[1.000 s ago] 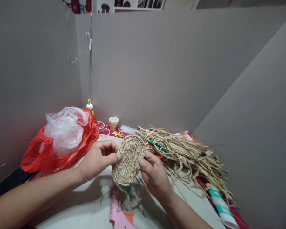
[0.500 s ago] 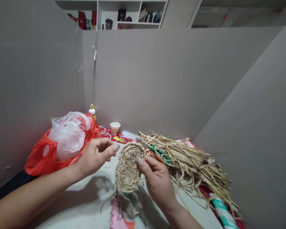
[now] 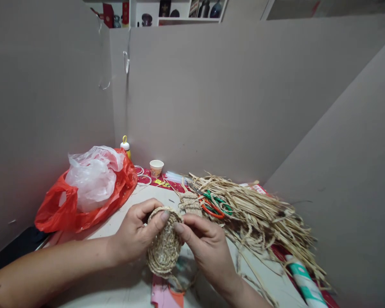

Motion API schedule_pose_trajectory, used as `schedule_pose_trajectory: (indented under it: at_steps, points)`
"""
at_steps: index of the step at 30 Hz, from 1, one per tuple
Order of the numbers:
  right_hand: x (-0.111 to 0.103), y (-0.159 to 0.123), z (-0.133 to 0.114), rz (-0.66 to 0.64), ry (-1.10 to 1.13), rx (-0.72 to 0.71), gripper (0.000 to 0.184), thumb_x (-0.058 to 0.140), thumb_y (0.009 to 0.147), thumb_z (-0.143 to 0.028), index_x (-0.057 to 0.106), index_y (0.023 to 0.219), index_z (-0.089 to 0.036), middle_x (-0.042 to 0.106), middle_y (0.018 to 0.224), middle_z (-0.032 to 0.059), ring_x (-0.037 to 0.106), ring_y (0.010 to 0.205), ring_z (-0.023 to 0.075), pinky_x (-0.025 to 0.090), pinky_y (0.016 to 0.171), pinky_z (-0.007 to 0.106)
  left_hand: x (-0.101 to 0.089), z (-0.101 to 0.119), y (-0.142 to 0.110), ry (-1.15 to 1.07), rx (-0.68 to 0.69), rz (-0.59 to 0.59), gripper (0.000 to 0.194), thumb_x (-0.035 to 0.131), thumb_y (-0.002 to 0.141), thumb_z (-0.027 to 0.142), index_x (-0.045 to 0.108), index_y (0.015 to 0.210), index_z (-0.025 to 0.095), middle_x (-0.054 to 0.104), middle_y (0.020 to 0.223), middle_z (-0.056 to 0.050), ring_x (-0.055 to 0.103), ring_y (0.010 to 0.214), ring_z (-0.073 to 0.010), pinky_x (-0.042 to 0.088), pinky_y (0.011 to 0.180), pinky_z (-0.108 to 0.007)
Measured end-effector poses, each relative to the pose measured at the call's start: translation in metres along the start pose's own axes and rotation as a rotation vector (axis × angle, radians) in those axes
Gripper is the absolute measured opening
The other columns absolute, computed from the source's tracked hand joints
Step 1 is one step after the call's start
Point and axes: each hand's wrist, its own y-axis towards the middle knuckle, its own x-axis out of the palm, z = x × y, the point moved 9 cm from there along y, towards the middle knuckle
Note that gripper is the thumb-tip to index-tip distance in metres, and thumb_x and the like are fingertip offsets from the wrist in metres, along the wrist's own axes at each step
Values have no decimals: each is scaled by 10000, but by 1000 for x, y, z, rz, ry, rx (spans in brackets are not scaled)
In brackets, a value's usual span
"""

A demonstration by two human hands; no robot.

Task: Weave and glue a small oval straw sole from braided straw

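Between my two hands I hold up an oval woven straw piece (image 3: 163, 252), made of braided rounds, above the table. My left hand (image 3: 137, 233) grips its upper left rim, the thumb lying over the front and the fingers behind. At the upper right edge, my right hand (image 3: 208, 246) pinches the rim between thumb and fingers. Loose straw ends hang beneath the piece. Below it on the table lies a pink item (image 3: 163, 295) with an orange part, partly hidden.
A large bundle of dry straw (image 3: 259, 214) lies to the right, with green-handled scissors (image 3: 223, 205) and orange-handled scissors (image 3: 210, 208) against it. A red plastic bag (image 3: 59, 209) sits left. A paper cup (image 3: 156, 168) stands at the back; a green-and-white roll (image 3: 304, 280) lies front right.
My left hand, apart from the woven piece before, has taken hold of its upper left rim. The piece has come lower, and the view has tilted slightly.
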Motion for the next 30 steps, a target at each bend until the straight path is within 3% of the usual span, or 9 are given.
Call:
schedule_pose_trajectory:
  at_steps: [5, 7, 10, 12, 15, 24, 30]
  points:
    - [4, 2, -1, -67, 33, 36, 195, 724, 777, -272, 696, 602, -189, 542, 528, -38, 454, 518, 99, 384, 498, 194, -1, 1, -1, -7, 27, 14, 213, 520, 919, 280, 547, 742, 165, 452, 650, 47, 396, 585, -86, 345, 540, -197]
    - [5, 4, 1, -94, 123, 66, 46, 764, 741, -267, 750, 714, -231, 620, 598, -34, 522, 567, 108, 433, 550, 191, -1, -1, -1, -15, 13, 8, 223, 514, 922, 287, 546, 738, 165, 454, 653, 43, 399, 589, -89, 349, 544, -199]
    - [0, 5, 3, -49, 212, 70, 168, 778, 736, -292, 767, 903, -308, 719, 775, -17, 614, 715, 140, 492, 679, 224, 2, -5, -2, -23, -8, -17, 225, 507, 926, 305, 555, 759, 162, 460, 663, 38, 407, 600, -93, 352, 551, -203]
    - [-4, 6, 4, -4, 188, 49, 51, 742, 782, -301, 767, 826, -288, 707, 742, -20, 596, 691, 127, 476, 660, 208, 5, -7, -4, -31, -6, -31, 219, 506, 925, 315, 551, 777, 160, 456, 662, 39, 404, 595, -93, 349, 546, -203]
    - [-5, 5, 6, 24, 187, 39, 97, 729, 800, -299, 738, 719, -246, 654, 680, -32, 539, 645, 111, 440, 619, 197, 8, -5, -6, -7, 29, -25, 209, 510, 921, 303, 541, 772, 159, 447, 652, 41, 399, 581, -90, 347, 539, -204]
    - [5, -3, 24, 65, 376, 202, 182, 777, 740, -376, 736, 703, -203, 625, 669, -22, 509, 653, 126, 429, 639, 223, 7, 7, -11, 95, 173, 18, 191, 510, 911, 254, 539, 747, 162, 444, 624, 40, 403, 544, -87, 350, 522, -209]
    - [7, -1, 29, 46, 430, 269, 323, 692, 779, -527, 787, 841, -225, 667, 676, 15, 545, 637, 155, 458, 652, 273, 0, -3, -7, -26, -18, 38, 247, 506, 918, 361, 552, 777, 164, 491, 659, 19, 431, 588, -108, 384, 547, -222]
